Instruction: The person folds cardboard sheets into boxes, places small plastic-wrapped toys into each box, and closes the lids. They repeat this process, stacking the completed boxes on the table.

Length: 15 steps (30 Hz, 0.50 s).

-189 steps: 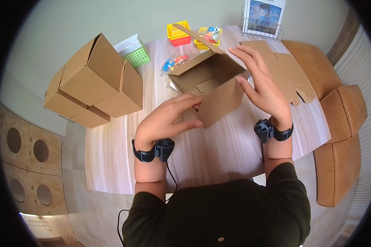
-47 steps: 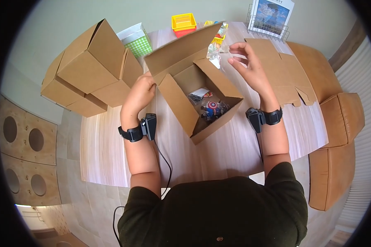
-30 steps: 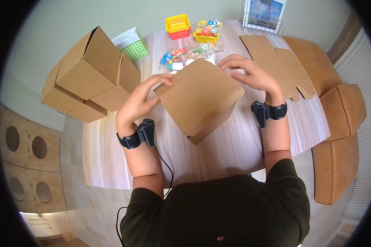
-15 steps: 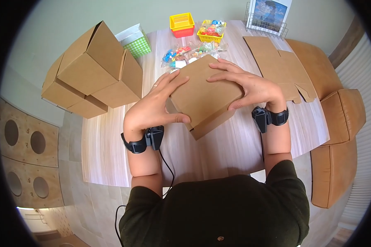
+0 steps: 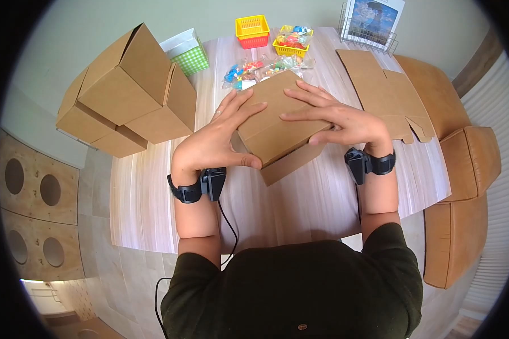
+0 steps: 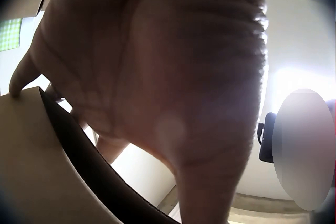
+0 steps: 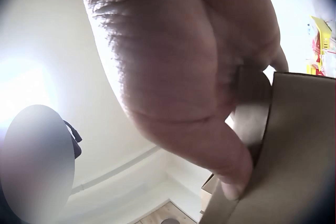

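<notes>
A brown cardboard box [image 5: 274, 125] stands on the table with its lid down, a dark slit showing along the near edge. My left hand [image 5: 212, 134] presses the lid from the left, fingers spread over the top and thumb at the near corner. From the other side, my right hand [image 5: 348, 121] lays spread fingers on the lid, its thumb by the near right edge. The right wrist view shows that thumb [image 7: 236, 182] against the cardboard [image 7: 299, 134]. In the left wrist view, a fingertip touches the box edge [image 6: 31, 129]. The inside of the box is hidden.
Bagged colourful toys [image 5: 249, 72] lie behind the box. Yellow and red baskets [image 5: 251, 34] and a yellow basket of toys [image 5: 292, 42] stand farther back. Stacked cartons [image 5: 124, 96] and a green checked box [image 5: 188, 53] are left; flat cardboard [image 5: 387, 93] lies right.
The box was open toward me, then showed a bagged figure with a star shield inside. The lid has since swung down over it, and both hands have moved onto the lid.
</notes>
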Motion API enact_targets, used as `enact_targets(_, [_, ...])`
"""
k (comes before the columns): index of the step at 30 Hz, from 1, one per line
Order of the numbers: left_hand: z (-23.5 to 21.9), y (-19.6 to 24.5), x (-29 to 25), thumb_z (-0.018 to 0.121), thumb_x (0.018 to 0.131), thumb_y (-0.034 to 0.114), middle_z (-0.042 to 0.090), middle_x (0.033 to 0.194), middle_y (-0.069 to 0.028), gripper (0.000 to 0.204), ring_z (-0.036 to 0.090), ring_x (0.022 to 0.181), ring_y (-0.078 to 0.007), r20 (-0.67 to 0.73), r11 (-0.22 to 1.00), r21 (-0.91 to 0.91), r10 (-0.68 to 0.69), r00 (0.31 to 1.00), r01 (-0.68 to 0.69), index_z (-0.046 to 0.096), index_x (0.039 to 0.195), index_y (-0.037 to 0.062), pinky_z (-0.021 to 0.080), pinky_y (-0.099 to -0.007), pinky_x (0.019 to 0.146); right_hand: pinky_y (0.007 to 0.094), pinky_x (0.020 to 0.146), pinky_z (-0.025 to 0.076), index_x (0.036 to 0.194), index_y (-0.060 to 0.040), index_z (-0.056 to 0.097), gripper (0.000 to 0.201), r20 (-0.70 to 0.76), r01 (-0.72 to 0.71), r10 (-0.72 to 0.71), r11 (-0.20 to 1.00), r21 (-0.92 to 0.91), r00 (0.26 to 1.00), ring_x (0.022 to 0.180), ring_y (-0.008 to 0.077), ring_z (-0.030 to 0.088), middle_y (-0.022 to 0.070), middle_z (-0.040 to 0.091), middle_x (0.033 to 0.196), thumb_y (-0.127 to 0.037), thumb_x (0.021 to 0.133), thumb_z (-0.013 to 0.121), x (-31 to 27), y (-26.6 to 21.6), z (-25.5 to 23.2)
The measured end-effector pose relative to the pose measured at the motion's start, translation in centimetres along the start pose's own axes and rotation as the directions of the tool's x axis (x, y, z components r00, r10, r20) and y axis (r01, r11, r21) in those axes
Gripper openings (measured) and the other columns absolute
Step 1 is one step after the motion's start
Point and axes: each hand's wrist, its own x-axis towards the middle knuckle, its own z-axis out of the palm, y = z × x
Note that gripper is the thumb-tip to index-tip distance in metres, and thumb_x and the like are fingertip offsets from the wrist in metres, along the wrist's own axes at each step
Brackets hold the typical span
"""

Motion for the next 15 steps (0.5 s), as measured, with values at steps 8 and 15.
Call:
enact_targets(8, [0.8,0.8,-0.1,0.088,0.06,0.04,0.018,0.157,-0.0221,0.095,0.006,0.147,-0.0407,-0.023,0.999,0.017,-0.033,0.999,0.034,0.045,0.14,0.0137,0.024,-0.0494,0.115,0.0512,0.118,0.012,0.148,-0.0244,0.038,0.106,-0.03,-0.108,0.105,0.986,-0.128,0.994,0.147,0.0361,0.012,0.0171,0.021,0.158,-0.032,0.054,0.087,0.7,-0.5,1.0])
enact_targets(15, [-0.7,0.7,-1.7,0.086,0.062,0.042,0.039,0.142,-0.031,0.097,0.043,0.129,-0.0434,-0.174,0.949,0.046,-0.3,0.938,0.312,0.041,0.143,0.0119,0.04,-0.0427,0.105,0.0444,0.115,0.024,0.154,-0.0163,0.02,0.121,0.054,-0.2,0.2,0.849,0.49,0.978,0.147,0.0274,0.017,0.0146,0.02,0.158,-0.034,0.057,0.09,-1.7,5.2,-1.3])
